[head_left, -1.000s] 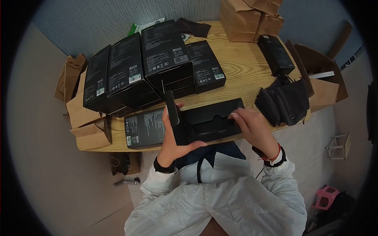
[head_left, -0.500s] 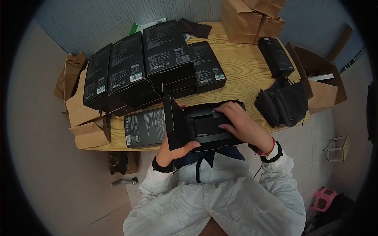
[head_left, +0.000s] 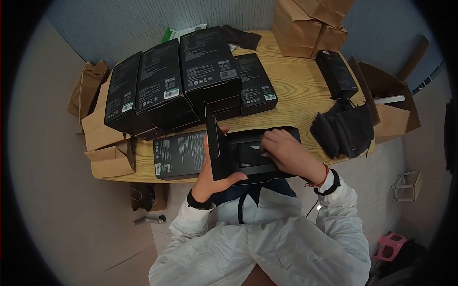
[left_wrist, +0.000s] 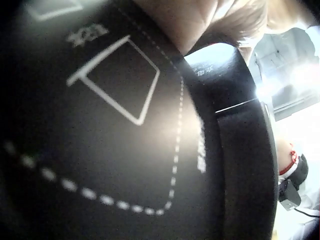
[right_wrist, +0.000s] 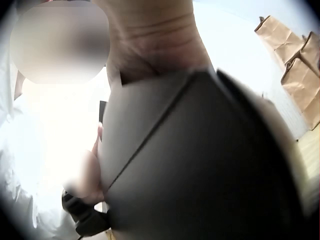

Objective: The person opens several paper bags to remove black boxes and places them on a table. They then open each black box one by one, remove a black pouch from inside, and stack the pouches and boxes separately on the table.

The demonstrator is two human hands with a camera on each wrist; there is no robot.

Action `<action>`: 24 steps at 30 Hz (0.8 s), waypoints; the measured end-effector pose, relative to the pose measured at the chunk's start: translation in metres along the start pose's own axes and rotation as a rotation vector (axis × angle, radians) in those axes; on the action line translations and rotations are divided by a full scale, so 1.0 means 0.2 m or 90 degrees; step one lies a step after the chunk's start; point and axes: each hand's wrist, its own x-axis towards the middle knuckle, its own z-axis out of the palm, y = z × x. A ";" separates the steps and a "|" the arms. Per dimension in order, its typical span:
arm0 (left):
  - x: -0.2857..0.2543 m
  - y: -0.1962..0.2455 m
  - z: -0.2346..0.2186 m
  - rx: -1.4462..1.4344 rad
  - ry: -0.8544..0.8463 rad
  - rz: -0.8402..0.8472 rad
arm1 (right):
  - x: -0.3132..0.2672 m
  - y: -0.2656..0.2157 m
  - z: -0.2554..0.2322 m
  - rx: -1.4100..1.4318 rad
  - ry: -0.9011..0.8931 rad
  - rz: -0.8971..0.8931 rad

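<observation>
An open black box (head_left: 220,162) is held above the table's front edge, its end flap upright at the left. My left hand (head_left: 208,179) grips its left end, thumb along the near side, other fingers mostly behind. Curled over the box's inside, the fingers of my right hand (head_left: 289,155) reach into it; a small pale patch shows beside the fingertips, and what they pinch is hidden. In the left wrist view the box's printed black face (left_wrist: 120,135) fills most of the picture. Dark box panels (right_wrist: 190,150) fill the right wrist view below the palm.
Several large black boxes (head_left: 157,71) stand at the back left of the wooden table (head_left: 293,86). A flat black box (head_left: 179,155) lies front left. Dark pouches (head_left: 342,129) and a narrow black box (head_left: 336,74) lie right. Brown paper bags (head_left: 305,28) stand behind; open cartons flank the table.
My right hand has moved left from the box's right end to its middle, its fingers now inside. The box's inner opening is more exposed. The head view has shifted slightly.
</observation>
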 end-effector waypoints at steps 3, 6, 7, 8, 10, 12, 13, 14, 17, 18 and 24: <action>0.00 0.00 0.00 0.029 -0.003 0.010 | -0.04 -0.02 -0.10 0.196 0.076 0.096; 0.00 -0.02 0.00 0.027 -0.003 0.021 | -0.09 0.07 -0.13 0.594 0.162 0.248; 0.00 -0.02 0.00 0.024 -0.005 0.023 | -0.09 0.09 -0.15 0.772 0.211 0.276; 0.00 -0.02 0.00 0.030 -0.013 0.024 | -0.08 0.08 -0.18 0.903 0.223 0.349; 0.01 -0.02 -0.01 0.033 -0.019 0.028 | -0.08 0.08 -0.24 0.997 0.210 0.317; 0.00 -0.02 0.00 0.012 -0.006 0.016 | -0.11 0.14 -0.27 1.109 0.173 0.345; 0.00 -0.02 0.00 0.010 -0.006 0.018 | -0.12 0.16 -0.25 1.107 0.175 0.344; 0.00 -0.02 0.00 0.011 -0.003 0.016 | -0.14 0.17 -0.22 1.087 0.174 0.260; 0.00 -0.01 0.00 0.010 -0.001 0.007 | -0.15 0.14 -0.22 0.934 0.201 0.293; 0.00 -0.01 0.00 0.010 -0.001 -0.001 | -0.14 0.12 -0.23 0.799 0.223 0.403; -0.06 0.01 -0.02 0.068 -0.050 -0.153 | -0.21 0.18 -0.18 -0.029 0.259 0.246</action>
